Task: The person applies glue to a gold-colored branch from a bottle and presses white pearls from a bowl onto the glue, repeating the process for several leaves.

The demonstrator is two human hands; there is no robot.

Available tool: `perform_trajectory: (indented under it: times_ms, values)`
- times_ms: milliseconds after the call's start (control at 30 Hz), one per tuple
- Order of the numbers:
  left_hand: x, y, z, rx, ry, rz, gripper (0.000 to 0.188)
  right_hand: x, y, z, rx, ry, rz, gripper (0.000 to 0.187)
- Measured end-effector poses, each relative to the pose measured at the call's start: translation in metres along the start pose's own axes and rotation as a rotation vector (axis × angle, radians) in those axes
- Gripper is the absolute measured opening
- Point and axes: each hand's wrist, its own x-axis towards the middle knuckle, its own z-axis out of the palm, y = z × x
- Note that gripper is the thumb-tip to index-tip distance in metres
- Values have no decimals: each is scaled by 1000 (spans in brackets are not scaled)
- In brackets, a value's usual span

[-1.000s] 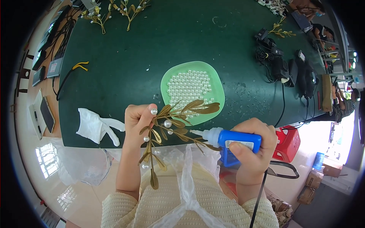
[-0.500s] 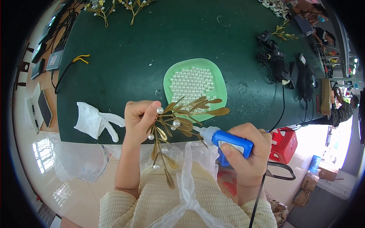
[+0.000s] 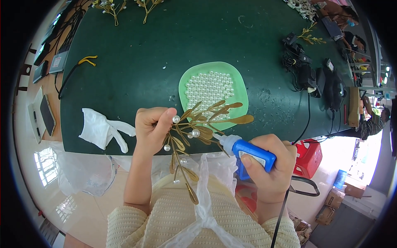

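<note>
In my left hand (image 3: 154, 130) I pinch a gold leafy spray (image 3: 180, 144), its stems fanning to the right and down. Several white pearl beads (image 3: 195, 133) sit among its leaves, one close to my thumb. My right hand (image 3: 271, 163) grips a blue glue gun (image 3: 258, 156) with a whitish nozzle and a black cord. Its tip points left at the spray's stems; whether it touches them I cannot tell. Just beyond, a light green tray (image 3: 241, 89) holds many loose pearl beads (image 3: 209, 89), partly covered by the leaves.
A white glove (image 3: 97, 129) lies left of my left hand on the dark green table (image 3: 136, 74). Black adapters and cables (image 3: 308, 76) stand at the right. Other gold sprays (image 3: 111, 11) lie at the far edge. A red stool (image 3: 308, 157) stands below, right.
The spray has turned slightly, its lower stem shifting right and downward. The glue gun stays close to its stems, and both hands keep their grip.
</note>
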Motion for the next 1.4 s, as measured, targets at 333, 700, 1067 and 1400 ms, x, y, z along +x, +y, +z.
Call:
perform_trajectory:
  times_ms: [333, 700, 1067, 1400]
  values:
    - [-1, 2, 1, -35, 22, -38, 36, 0, -1, 3, 28, 11, -39, 12]
    - [-3, 0, 0, -65, 66, -53, 37, -13, 36, -8, 631, 376, 310, 40]
    - [-10, -15, 0, -208, 299, -185, 42, 10, 121, 3, 821, 456, 374, 31]
    - [-16, -19, 0, -317, 360, -221, 33, 50, 147, 16, -110, 392, 182, 25]
